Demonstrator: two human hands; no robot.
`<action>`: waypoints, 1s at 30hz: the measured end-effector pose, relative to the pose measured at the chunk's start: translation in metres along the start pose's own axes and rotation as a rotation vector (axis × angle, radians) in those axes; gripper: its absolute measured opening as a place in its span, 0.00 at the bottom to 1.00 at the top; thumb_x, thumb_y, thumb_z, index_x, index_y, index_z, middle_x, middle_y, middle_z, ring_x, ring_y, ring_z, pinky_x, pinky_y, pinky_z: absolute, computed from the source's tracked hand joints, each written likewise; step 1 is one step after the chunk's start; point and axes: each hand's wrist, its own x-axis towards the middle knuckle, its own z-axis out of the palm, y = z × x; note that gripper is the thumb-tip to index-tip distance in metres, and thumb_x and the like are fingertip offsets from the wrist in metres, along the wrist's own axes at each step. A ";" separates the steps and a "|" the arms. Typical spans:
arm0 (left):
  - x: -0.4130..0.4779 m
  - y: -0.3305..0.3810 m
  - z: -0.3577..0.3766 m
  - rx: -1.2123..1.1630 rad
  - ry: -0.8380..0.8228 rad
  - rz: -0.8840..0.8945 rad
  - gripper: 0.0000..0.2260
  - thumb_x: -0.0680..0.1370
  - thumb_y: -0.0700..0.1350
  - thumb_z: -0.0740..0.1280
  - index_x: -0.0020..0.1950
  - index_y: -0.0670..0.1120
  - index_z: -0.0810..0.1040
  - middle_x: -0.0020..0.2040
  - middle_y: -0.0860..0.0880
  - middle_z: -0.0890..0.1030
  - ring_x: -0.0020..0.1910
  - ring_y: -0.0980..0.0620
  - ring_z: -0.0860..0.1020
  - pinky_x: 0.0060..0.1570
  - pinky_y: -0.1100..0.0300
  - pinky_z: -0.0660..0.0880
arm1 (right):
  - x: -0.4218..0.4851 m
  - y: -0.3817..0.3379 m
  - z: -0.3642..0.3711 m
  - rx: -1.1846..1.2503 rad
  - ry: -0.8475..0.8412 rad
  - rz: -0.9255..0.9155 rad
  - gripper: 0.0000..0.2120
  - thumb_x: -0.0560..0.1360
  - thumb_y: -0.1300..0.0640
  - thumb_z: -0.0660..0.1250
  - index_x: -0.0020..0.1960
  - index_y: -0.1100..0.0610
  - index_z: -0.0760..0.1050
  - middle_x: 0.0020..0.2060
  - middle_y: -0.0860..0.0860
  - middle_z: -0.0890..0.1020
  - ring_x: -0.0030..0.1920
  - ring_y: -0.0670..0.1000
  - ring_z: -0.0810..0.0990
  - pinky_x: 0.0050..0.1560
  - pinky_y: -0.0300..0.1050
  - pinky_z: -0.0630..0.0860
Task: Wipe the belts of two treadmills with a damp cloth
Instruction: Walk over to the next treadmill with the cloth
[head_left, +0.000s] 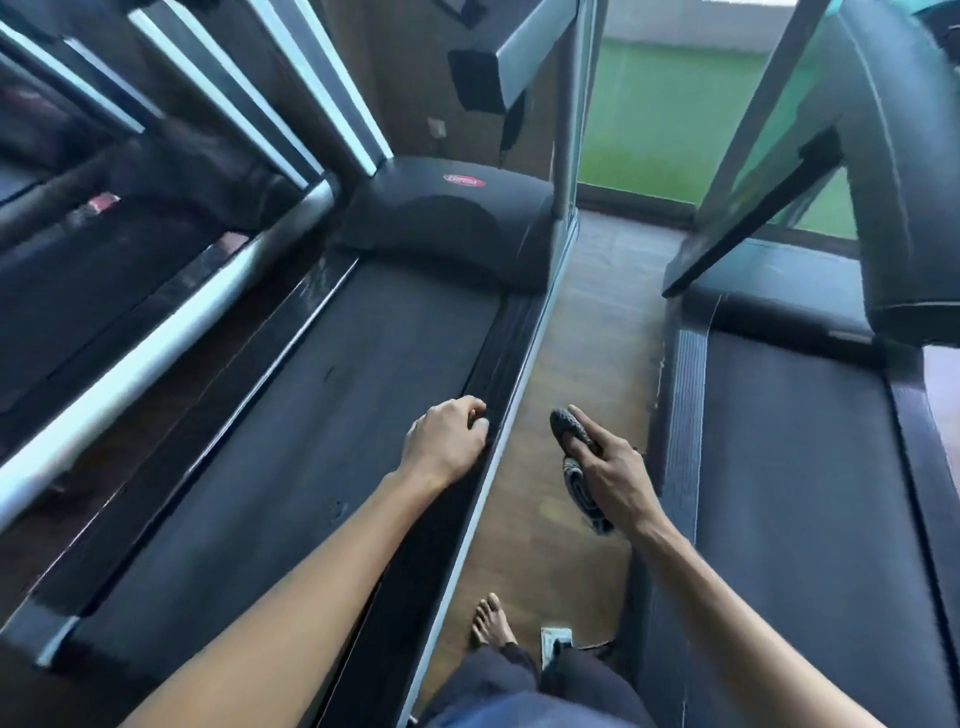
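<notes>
The left hand rests, fingers curled, on the black ridged side rail edging the dark rubber belt to its left, while the right hand grips a bunched dark grey cloth above the open wooden floor strip between the hands.

Two treadmills, maybe a third; two hands; one cloth.

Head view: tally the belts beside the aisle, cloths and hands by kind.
Treadmill belts: 2, left belt, right belt
Cloths: 1, cloth gripped by right hand
Hands: 2, left hand, right hand
Total: 5
</notes>
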 end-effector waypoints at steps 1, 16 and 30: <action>0.011 -0.006 -0.008 -0.012 0.017 -0.026 0.15 0.78 0.50 0.61 0.64 0.54 0.76 0.61 0.53 0.79 0.61 0.49 0.76 0.59 0.55 0.71 | 0.015 -0.011 0.007 0.000 -0.033 -0.014 0.19 0.80 0.52 0.64 0.70 0.45 0.72 0.60 0.51 0.82 0.53 0.48 0.81 0.39 0.29 0.71; 0.090 -0.111 -0.077 -0.193 0.297 -0.491 0.14 0.80 0.49 0.61 0.64 0.53 0.76 0.61 0.53 0.79 0.59 0.51 0.77 0.55 0.57 0.73 | 0.195 -0.107 0.145 -0.156 -0.522 -0.193 0.19 0.78 0.49 0.64 0.69 0.41 0.71 0.52 0.46 0.83 0.49 0.43 0.79 0.42 0.28 0.70; 0.247 -0.178 -0.012 -0.171 0.502 -0.677 0.15 0.80 0.48 0.59 0.65 0.51 0.75 0.59 0.52 0.80 0.58 0.50 0.77 0.54 0.57 0.71 | 0.377 -0.071 0.246 -0.416 -0.785 -0.370 0.20 0.79 0.51 0.64 0.70 0.42 0.70 0.57 0.48 0.82 0.58 0.48 0.78 0.52 0.36 0.68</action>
